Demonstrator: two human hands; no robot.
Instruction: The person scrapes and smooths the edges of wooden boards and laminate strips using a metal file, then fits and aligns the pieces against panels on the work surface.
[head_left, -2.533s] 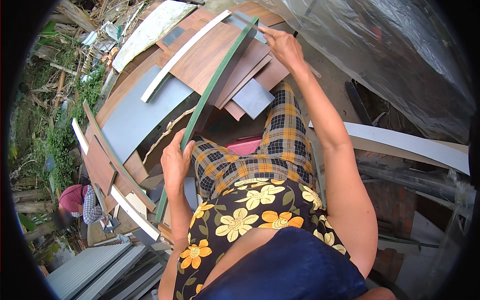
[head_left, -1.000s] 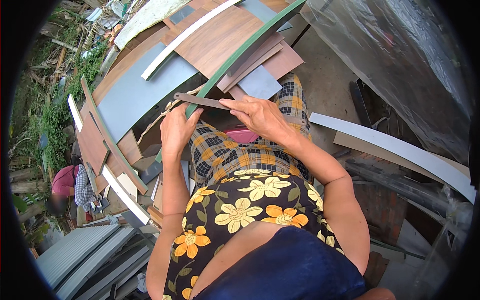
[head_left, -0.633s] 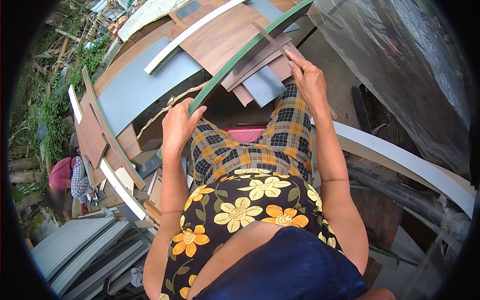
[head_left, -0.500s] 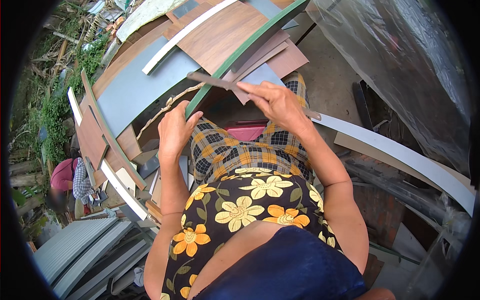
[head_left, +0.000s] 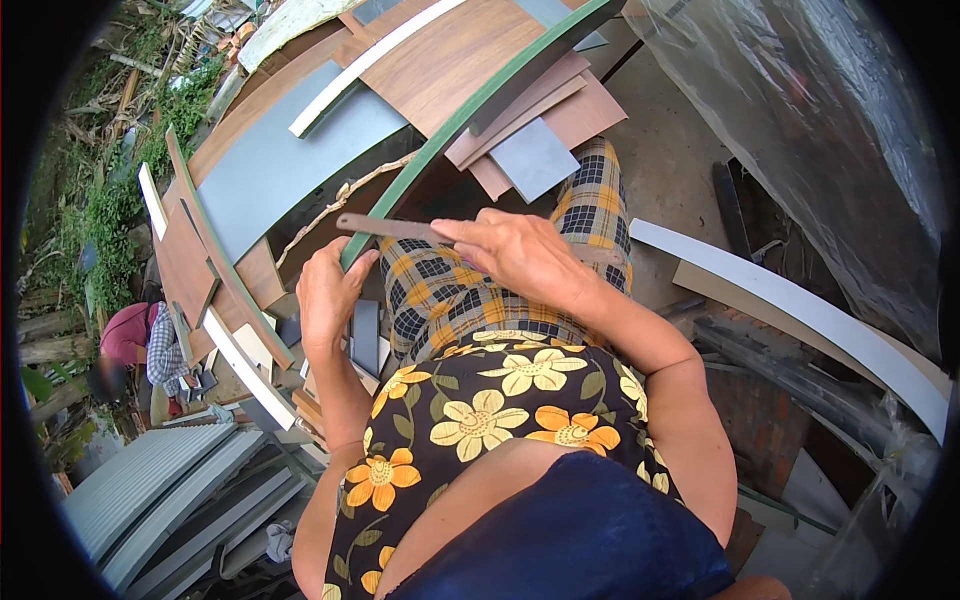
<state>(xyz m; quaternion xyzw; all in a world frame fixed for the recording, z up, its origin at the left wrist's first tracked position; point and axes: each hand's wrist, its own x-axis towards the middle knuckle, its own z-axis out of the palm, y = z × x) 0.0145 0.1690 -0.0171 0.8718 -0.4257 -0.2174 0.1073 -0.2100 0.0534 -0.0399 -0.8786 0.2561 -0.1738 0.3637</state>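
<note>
My left hand [head_left: 331, 292] grips the near end of a long board [head_left: 430, 162] with a green edge, which slants away to the far right. In my right hand [head_left: 522, 252] is a hacksaw blade [head_left: 385, 228], flat, worn and brown-grey, with a hole at its tip. The blade lies across the board's green edge just beyond my left fingers. Its other end shows faintly past my right hand, over my plaid trousers [head_left: 440, 300]. Beneath the board, small pinkish-brown offcuts and a blue-grey square panel [head_left: 535, 160] lie near my knee.
Wood-grain and grey panels [head_left: 300, 170] are stacked ahead and left. A white strip [head_left: 780, 282] curves along the right, below plastic sheeting [head_left: 780, 120]. Corrugated sheets [head_left: 150, 480] lie at lower left. A person in a pink top [head_left: 128, 335] bends at far left.
My right hand and the blade have moved nearer and leftward along the green edge. My left hand has come slightly down and left with the board's end. The blue-grey square is more exposed.
</note>
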